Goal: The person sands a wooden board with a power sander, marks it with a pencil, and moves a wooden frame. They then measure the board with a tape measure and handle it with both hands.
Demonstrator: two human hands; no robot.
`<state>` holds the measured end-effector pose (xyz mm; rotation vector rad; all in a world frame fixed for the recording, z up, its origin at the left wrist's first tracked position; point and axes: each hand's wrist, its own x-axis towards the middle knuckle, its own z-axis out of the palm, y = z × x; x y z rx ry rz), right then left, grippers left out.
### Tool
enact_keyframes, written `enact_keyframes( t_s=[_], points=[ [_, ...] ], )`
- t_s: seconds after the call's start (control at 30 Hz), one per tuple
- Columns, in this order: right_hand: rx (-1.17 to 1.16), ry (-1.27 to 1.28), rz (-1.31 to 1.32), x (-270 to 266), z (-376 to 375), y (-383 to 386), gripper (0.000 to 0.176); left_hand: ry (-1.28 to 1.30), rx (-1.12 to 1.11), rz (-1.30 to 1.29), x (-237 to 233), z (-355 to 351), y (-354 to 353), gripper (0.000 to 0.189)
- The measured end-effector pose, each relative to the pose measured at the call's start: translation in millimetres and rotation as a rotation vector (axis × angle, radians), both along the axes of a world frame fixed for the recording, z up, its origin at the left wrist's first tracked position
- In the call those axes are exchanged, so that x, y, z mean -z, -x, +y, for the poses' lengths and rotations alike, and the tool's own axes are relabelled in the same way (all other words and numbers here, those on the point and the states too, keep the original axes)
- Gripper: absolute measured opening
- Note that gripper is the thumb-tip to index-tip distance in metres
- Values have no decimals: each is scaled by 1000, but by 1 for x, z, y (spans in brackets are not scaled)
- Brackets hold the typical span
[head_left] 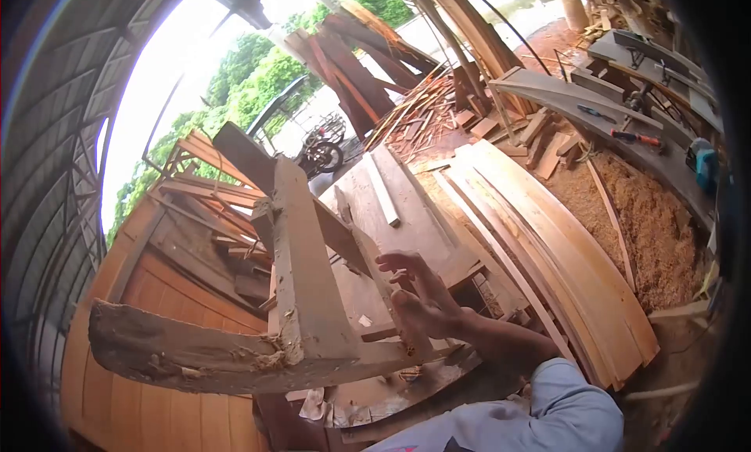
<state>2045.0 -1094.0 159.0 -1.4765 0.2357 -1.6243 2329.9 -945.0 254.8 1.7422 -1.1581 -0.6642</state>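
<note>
A rough wooden frame [313,272] of thick joined beams, caked with pale dust and wood bits, fills the middle of the head view. Its lower beam [180,346] juts out to the left with a worn, uneven end, and another dark beam end points up at the back. My right hand [422,295] is beside the thinner upright on the frame's right side, fingers bent and spread apart, fingertips right at the wood. No object shows between the thumb and fingers. My left hand is out of view.
Long pale planks [547,256] lie stacked to the right, beside a sawdust heap [649,233]. A metal-topped bench [579,92] carries a red-handled tool [637,139] and a teal power tool [703,166]. Panelled orange-brown wood [156,374] stands at left; a motorbike [322,153] is parked behind.
</note>
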Motion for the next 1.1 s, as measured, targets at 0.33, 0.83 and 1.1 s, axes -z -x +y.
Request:
enact_keyframes(
  t_s=[0.33,0.83,1.1],
  points=[
    [-103,44,214,26,1,2,76,698,239,75,-75,-106,75,46],
    [-215,-68,163,24,2,-2,62,716,331,273,-73,-116,83,30],
    [-185,-285,114,10,18,11,63,912,308,-535,-38,-85,51,27]
  ],
)
